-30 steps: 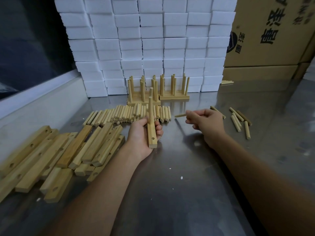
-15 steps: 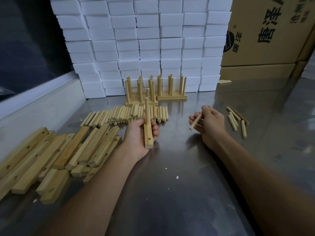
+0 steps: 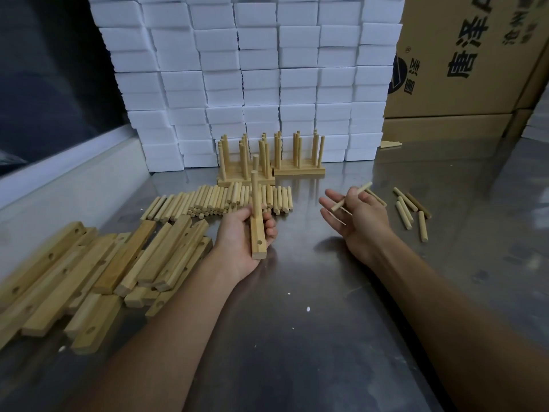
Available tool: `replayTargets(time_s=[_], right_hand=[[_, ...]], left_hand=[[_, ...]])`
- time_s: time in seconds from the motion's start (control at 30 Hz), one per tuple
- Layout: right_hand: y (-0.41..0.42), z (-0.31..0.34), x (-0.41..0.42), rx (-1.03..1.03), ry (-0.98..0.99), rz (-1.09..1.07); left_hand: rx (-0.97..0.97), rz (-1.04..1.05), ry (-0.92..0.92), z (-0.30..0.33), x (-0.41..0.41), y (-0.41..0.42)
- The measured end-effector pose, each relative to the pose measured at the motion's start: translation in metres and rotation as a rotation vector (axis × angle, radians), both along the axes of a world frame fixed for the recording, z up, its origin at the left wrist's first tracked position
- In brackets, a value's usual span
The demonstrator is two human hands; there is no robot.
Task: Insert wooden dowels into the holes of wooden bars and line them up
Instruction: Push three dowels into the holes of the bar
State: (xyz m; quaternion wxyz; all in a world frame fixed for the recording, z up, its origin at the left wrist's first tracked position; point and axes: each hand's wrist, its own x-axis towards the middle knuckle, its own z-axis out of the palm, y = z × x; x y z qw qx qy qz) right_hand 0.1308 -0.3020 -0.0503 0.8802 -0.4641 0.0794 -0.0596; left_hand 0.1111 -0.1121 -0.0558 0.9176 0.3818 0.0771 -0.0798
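Stainless steel worktop, scuffed and reflective, with a raised white rim along the left edge. Stacked white foam blocks closing off the far edge; brown cardboard cartons at far right. Broad bare metal in the near centre, between the forearms. Pile of undrilled-end wooden bars, pale and rectangular with round holes in the top faces, overlapping at near left, close to the rim. Finished bars with upright dowels, lined up in two groups against the foam. Row of loose dowels, short and round-ended, lying side by side just in front of the finished groups. Small scatter of spare dowels at right, well apart from the row. Left hand curled round one held bar, pointing away, one dowel upright in it and an empty hole near its close end. Right hand palm up, fingers loosely spread, thumb and forefinger pinching a single thin dowel, tilted, above the worktop.
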Motion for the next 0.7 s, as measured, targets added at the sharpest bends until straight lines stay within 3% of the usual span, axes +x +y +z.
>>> replayTargets(time_s=[0.3,0.57,0.7], right_hand=[[0.02,0.0,-0.011,-0.298,-0.114,-0.046],[0.058,0.008,-0.038,-0.361,-0.176,0.352],[0.062,0.007,-0.042,-0.469,-0.233,0.38]], left_hand=[[0.016,0.011,0.011,-0.001,0.002,0.0],[0.062,-0.021,-0.001,-0.001,0.002,-0.001],[0.089,-0.01,-0.009,-0.003,0.002,0.0]])
